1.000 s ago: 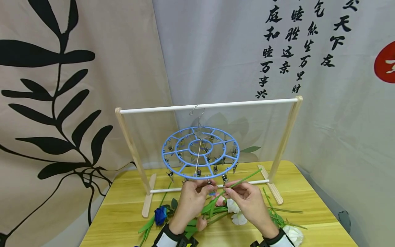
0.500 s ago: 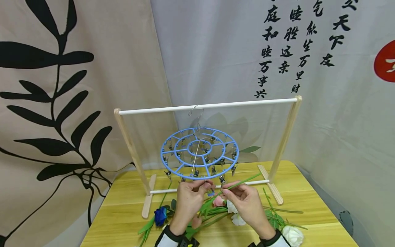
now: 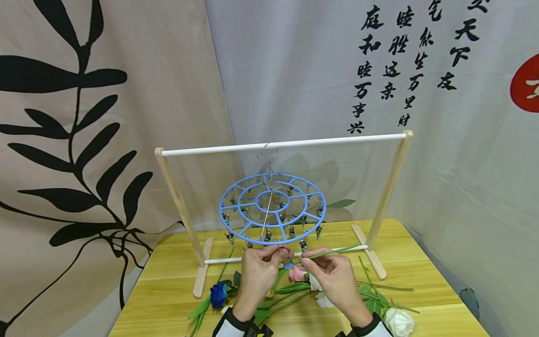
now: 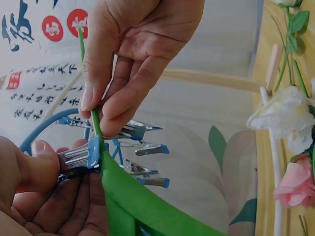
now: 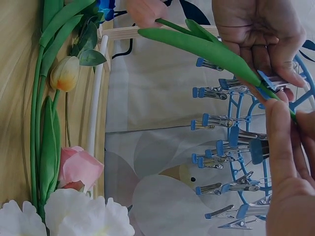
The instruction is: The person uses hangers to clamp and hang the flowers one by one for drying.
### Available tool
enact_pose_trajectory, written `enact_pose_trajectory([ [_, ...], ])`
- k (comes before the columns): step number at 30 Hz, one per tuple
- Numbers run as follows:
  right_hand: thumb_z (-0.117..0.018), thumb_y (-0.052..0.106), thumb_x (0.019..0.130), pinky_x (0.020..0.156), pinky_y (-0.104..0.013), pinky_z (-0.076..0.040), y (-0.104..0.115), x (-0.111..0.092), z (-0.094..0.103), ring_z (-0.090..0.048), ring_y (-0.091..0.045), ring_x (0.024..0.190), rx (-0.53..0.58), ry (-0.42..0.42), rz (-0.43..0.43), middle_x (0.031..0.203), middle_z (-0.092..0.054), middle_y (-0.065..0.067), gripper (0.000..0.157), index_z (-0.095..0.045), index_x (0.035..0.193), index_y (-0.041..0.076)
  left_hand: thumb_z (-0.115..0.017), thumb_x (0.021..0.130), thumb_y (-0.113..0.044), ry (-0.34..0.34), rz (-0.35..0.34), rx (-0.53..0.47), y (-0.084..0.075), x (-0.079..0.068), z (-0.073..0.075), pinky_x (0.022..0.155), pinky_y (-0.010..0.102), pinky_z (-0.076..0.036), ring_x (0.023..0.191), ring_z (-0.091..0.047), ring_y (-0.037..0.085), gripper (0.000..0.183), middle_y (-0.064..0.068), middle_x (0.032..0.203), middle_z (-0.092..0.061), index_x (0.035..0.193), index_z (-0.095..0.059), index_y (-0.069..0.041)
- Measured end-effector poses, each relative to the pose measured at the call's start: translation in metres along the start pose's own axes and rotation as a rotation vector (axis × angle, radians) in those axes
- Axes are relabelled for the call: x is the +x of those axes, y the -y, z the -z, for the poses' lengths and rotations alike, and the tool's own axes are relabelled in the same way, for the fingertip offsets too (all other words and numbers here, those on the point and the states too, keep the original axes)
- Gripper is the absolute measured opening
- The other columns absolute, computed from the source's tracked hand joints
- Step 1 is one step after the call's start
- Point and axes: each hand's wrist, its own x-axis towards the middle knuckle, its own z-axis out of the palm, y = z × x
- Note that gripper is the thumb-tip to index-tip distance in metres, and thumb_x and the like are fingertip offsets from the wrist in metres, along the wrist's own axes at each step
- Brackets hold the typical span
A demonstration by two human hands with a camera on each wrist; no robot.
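Note:
My left hand (image 3: 260, 274) pinches a metal clip (image 4: 81, 156) with blue tips, at the near rim of a round blue hanger (image 3: 273, 212). In the left wrist view the clip's tips are at a green stem; whether they grip it I cannot tell. My right hand (image 3: 335, 276) pinches that stem (image 4: 95, 123) between thumb and fingers, just beyond the clip. The stem belongs to an artificial tulip (image 5: 211, 51) with long green leaves and a peach bloom (image 5: 147, 11), which hangs head-down on the left hand's side. The left hand mostly hides the bloom in the head view.
The hanger hooks over the white top bar (image 3: 328, 141) of a wooden stand. Several other clips (image 5: 211, 120) dangle from it. On the wooden table (image 3: 425, 290) lie a blue rose (image 3: 218, 295), a pink flower (image 3: 297, 274) and a white rose (image 3: 399, 322).
The stem's free end has dipped lower on the right. My left hand has turned the clip, so its blue tips show. The tulip bloom has swung left behind the left hand.

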Motion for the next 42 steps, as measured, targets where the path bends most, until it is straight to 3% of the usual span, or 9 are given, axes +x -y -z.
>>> enact_pose_trajectory([
  [7, -0.078, -0.003, 0.109, 0.089, -0.039, -0.075, 0.000, 0.000, 0.000, -0.089, -0.017, 0.099, 0.007, -0.011, 0.002, 0.121, -0.080, -0.030, 0.013, -0.081, 0.121, -0.006, -0.086, 0.107, -0.013, -0.016, 0.004, 0.024, 0.000, 0.000, 0.001, 0.080, 0.020, -0.069, 0.095, -0.090, 0.022, 0.011, 0.011, 0.096, -0.091, 0.112, -0.093, -0.006],
  [28, -0.077, -0.005, 0.109, 0.090, -0.040, -0.075, 0.001, -0.001, -0.003, -0.090, -0.025, 0.100, 0.036, -0.028, -0.008, 0.120, -0.084, -0.021, 0.015, -0.080, 0.123, -0.009, -0.083, 0.110, -0.015, 0.025, -0.016, -0.008, 0.005, 0.002, 0.002, 0.090, 0.020, -0.070, 0.102, -0.090, 0.029, 0.014, 0.013, 0.100, -0.091, 0.112, -0.093, -0.005],
  [37, -0.079, -0.003, 0.109, 0.089, -0.038, -0.075, -0.001, -0.002, -0.004, -0.090, -0.018, 0.101, 0.010, -0.033, -0.023, 0.122, -0.084, -0.022, 0.015, -0.081, 0.123, -0.006, -0.080, 0.112, -0.018, 0.085, -0.031, 0.034, 0.009, 0.003, 0.006, 0.095, 0.023, -0.070, 0.105, -0.091, 0.029, 0.018, 0.012, 0.104, -0.091, 0.118, -0.091, -0.005],
  [42, -0.079, -0.002, 0.109, 0.089, -0.039, -0.075, -0.003, -0.002, -0.004, -0.090, -0.022, 0.101, -0.006, -0.028, -0.021, 0.120, -0.083, -0.022, 0.013, -0.081, 0.122, -0.005, -0.078, 0.114, -0.021, 0.128, -0.036, 0.078, 0.011, 0.004, 0.009, 0.098, 0.026, -0.070, 0.109, -0.090, 0.025, 0.020, 0.008, 0.108, -0.092, 0.125, -0.090, -0.008],
])
